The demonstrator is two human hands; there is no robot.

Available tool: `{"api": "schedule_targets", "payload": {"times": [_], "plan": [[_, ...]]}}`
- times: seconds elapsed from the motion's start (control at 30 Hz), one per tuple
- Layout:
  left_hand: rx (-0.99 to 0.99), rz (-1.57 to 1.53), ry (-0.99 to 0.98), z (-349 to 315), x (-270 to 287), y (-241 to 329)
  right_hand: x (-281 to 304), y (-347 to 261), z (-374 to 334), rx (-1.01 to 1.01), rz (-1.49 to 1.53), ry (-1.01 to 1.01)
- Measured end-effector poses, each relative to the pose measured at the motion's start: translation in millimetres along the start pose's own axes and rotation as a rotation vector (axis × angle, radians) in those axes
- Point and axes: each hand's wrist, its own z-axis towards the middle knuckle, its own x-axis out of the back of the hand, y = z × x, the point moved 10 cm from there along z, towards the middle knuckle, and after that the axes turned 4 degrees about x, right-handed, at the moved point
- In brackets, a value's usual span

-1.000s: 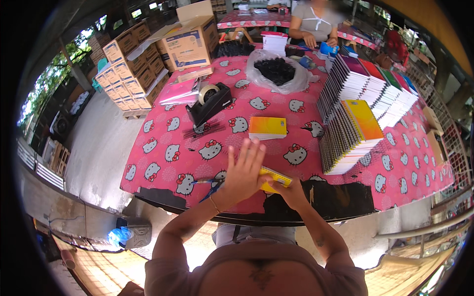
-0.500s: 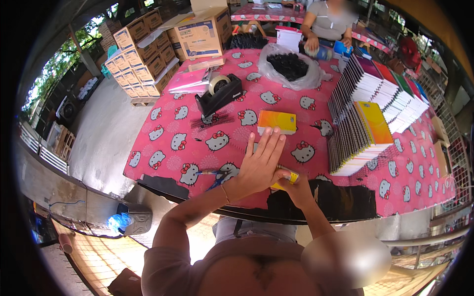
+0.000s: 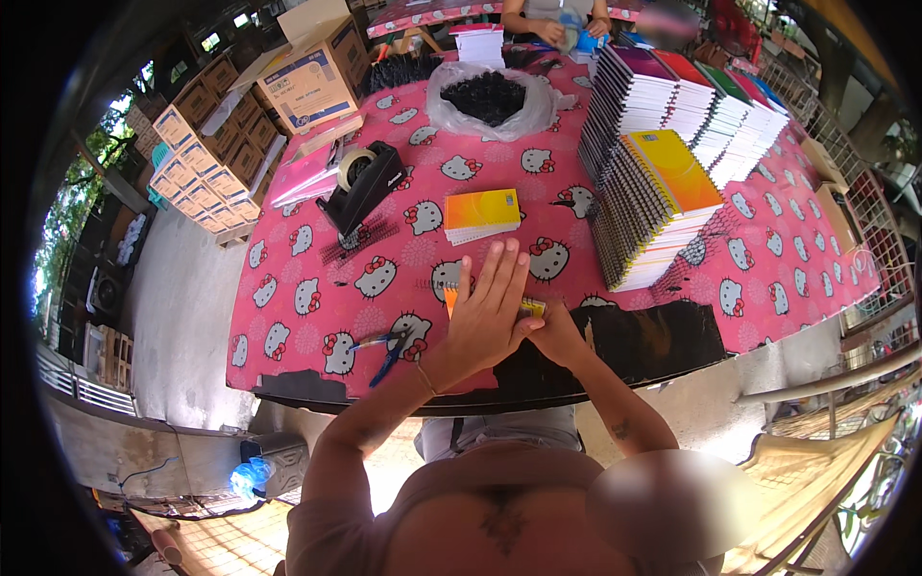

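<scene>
My left hand (image 3: 488, 312) lies flat with fingers stretched out over a small yellow-orange notebook (image 3: 451, 300), hiding most of it. At the notebook's right end, my right hand (image 3: 554, 336) grips it between thumb and fingers. A thin wire coil sticks out beside the notebook on the left. Just beyond my fingertips sits a short stack of yellow-orange notebooks (image 3: 482, 213). Blue-handled pliers (image 3: 389, 357) lie to the left of my left wrist, with a pen-like item beside them.
Tall stacks of spiral notebooks (image 3: 663, 206) stand right. A black tape dispenser (image 3: 363, 187) and loose black coils (image 3: 357, 242) lie left. Farther back are a plastic bag of black coils (image 3: 490, 99), cartons (image 3: 315, 79) and another person's hands (image 3: 567, 34). The tablecloth is torn along the near edge.
My head view has shifted, so the table sits further left and higher. My left hand still presses over the notebook; my right hand has come closer in against its end.
</scene>
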Motion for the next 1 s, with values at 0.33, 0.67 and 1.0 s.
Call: {"api": "schedule_targets", "payload": {"times": [0.33,0.67,1.0], "plan": [[-0.016,-0.239,0.056,-7.7,-29.7,-17.0,21.9,24.1,12.9,-0.025,-0.258,-0.052],[-0.055,-0.249,0.067,-3.3,-25.2,-11.8,64.2,-32.4,-9.1,0.026,-0.221,0.071],[-0.049,-0.309,-0.009,-0.1,-21.9,-9.2,58.8,-44.7,12.3,0.13,-0.281,-0.108]]}}
